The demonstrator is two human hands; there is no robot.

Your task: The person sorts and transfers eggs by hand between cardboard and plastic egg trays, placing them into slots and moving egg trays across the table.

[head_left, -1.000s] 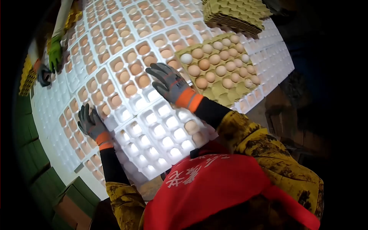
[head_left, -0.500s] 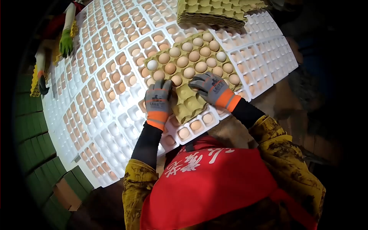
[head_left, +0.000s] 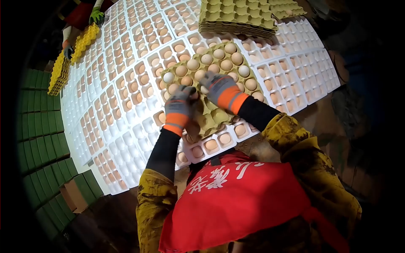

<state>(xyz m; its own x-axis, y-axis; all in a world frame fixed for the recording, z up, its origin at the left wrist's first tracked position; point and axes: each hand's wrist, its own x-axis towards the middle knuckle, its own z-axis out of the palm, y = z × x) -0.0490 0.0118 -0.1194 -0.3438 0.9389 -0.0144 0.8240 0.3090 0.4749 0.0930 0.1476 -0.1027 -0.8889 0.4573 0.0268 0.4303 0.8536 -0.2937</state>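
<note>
A yellowish pulp egg tray lies tilted on white trays in front of me, its far cells filled with eggs and several near cells bare. My left hand, in a grey and orange glove, is at the tray's left side. Its fingers curl round a shaded egg. My right hand, in a matching glove, reaches over the tray's middle. Its fingertips are blurred beside a pale egg, and whether they grip one is hidden.
White plastic trays with eggs spread over the table. A stack of pulp trays stands at the back. At far left, another person's gloved hands are near yellow trays. Green boxes line the left.
My right hand has moved slightly left and up over the eggs. My left hand has turned inward. The other person's hands and yellow trays have shifted rightward in view.
</note>
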